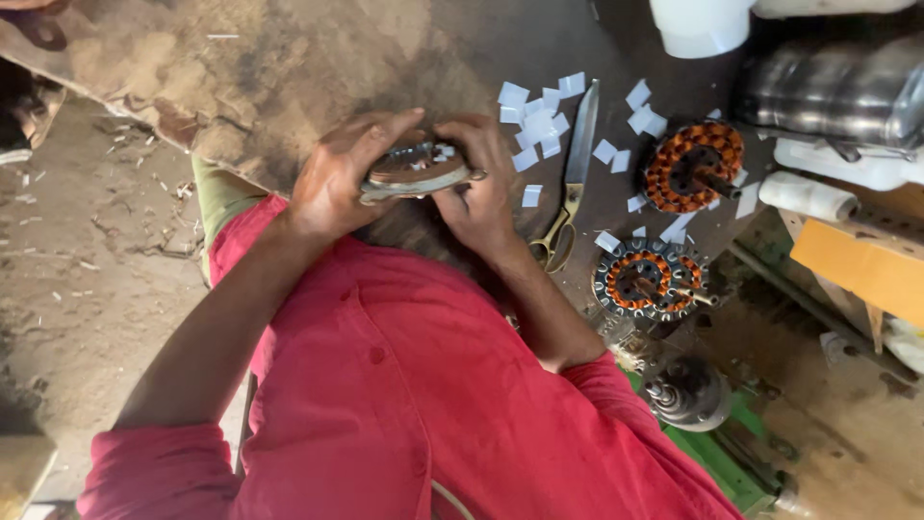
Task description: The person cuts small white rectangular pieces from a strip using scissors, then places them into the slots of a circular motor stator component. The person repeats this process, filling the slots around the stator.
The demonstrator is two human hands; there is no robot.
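My left hand (332, 183) and my right hand (481, 188) both grip a round metal stator core (416, 171), held flat between them above a dark worktable (318, 67). Small white paper pieces stick out of the core's slots near my right thumb. My forearms come out of rolled red sleeves. The underside of the core is hidden by my fingers.
To the right lie scissors (575, 178) among cut white paper slips (537, 120). Two stators wound with copper wire (693, 166) (650, 279) sit further right. A white roll (808, 195), a shiny metal cylinder (837, 87), a white tub (698, 24) and a green machine (717, 448) stand about.
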